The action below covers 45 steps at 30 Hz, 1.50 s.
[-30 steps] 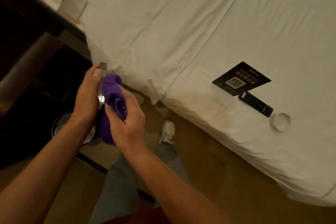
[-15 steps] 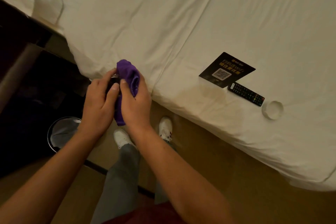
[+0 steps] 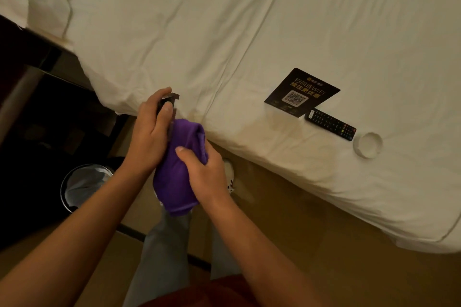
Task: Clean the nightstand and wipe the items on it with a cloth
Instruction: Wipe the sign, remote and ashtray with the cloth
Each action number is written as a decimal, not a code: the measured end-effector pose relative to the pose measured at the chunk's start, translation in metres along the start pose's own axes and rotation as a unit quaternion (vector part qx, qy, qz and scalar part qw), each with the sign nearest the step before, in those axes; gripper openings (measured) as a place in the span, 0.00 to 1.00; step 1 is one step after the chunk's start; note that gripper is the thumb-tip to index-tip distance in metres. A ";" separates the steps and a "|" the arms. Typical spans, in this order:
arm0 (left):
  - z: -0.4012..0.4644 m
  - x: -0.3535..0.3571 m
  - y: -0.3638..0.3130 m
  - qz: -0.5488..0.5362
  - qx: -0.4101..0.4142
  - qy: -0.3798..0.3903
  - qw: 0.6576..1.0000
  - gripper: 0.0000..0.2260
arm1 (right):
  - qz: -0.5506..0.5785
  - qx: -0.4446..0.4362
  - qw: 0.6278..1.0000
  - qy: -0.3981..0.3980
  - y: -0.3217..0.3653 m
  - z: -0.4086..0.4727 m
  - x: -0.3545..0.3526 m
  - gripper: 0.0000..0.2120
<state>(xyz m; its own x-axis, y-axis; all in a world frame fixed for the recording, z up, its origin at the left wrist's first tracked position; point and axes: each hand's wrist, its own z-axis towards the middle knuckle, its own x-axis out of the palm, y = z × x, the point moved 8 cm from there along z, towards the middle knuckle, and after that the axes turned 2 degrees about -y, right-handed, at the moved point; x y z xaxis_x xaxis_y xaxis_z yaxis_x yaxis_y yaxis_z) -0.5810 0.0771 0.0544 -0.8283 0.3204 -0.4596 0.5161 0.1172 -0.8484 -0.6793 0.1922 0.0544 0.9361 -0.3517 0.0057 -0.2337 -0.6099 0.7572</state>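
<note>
My left hand (image 3: 149, 132) grips a small dark, flat item (image 3: 170, 99); only its upper end shows past my fingers, and what it is I cannot tell. My right hand (image 3: 203, 172) clutches a bunched purple cloth (image 3: 178, 174) pressed against the lower part of that item. Both hands hover over the floor just off the bed's edge. On the white bed sheet (image 3: 249, 32) lie a black QR-code card (image 3: 300, 92), a black remote control (image 3: 330, 124) and a round white dish (image 3: 368, 144).
The dark nightstand (image 3: 37, 119) stands at the left beside the bed. A round bin with a plastic liner (image 3: 83, 185) sits on the floor below it. My legs and a white shoe (image 3: 228, 172) are under my hands on tan flooring.
The cloth slid from the top of the item down to its lower part, uncovering the upper end again. My hands shifted slightly right and nearer the bed edge.
</note>
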 end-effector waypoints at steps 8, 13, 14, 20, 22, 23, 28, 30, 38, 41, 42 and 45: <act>0.006 0.002 0.026 -0.267 -0.156 0.040 0.950 0.12 | 0.005 -0.016 0.999 -0.028 0.019 0.009 -0.049 0.12; 0.002 0.024 0.015 -0.239 -0.147 0.082 0.956 0.12 | -0.014 -0.098 0.989 -0.106 0.047 0.031 -0.065 0.15; 0.002 0.029 0.012 -0.213 -0.139 0.083 0.964 0.13 | -0.035 -0.126 0.985 -0.112 0.052 0.034 -0.063 0.18; 0.008 0.031 0.004 -0.176 -0.140 -0.019 0.974 0.17 | -0.100 -0.176 0.974 -0.107 0.044 0.032 -0.043 0.24; 0.010 0.028 0.006 -0.183 -0.151 -0.037 0.971 0.17 | -0.135 -0.171 0.972 -0.084 0.029 0.026 -0.039 0.24; 0.011 0.026 0.008 -0.178 -0.157 -0.043 0.970 0.15 | -0.138 -0.164 0.974 -0.070 0.021 0.022 -0.038 0.24; 0.018 0.027 0.013 -0.248 -0.175 -0.003 0.953 0.14 | -0.122 -0.121 0.985 0.001 -0.015 0.008 -0.049 0.22; 0.025 0.029 0.011 -0.271 -0.179 0.026 0.945 0.14 | -0.122 -0.107 0.987 -0.012 -0.022 0.012 -0.066 0.22; 0.029 0.072 -0.001 -0.277 -0.280 0.130 0.910 0.29 | -0.079 -0.149 0.978 -0.122 0.036 0.049 -0.119 0.22; 0.021 0.090 -0.002 -0.266 -0.311 0.123 0.904 0.25 | -0.107 -0.191 0.968 -0.125 0.064 0.059 -0.112 0.25; 0.019 0.095 -0.005 -0.261 -0.306 0.131 0.906 0.24 | -0.123 -0.199 0.965 -0.120 0.069 0.061 -0.107 0.26; 0.023 0.098 -0.012 -0.200 -0.256 0.116 0.939 0.17 | -0.183 -0.211 0.954 -0.108 0.070 0.064 -0.093 0.30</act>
<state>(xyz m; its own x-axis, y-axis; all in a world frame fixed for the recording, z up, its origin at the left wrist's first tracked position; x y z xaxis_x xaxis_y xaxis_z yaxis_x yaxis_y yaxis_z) -0.6738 0.0852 0.0137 -0.9389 0.3439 -0.0117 0.2610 0.6894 -0.6757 -0.7997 0.1369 0.0656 0.8474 -0.3363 -0.4109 0.2690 -0.3953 0.8783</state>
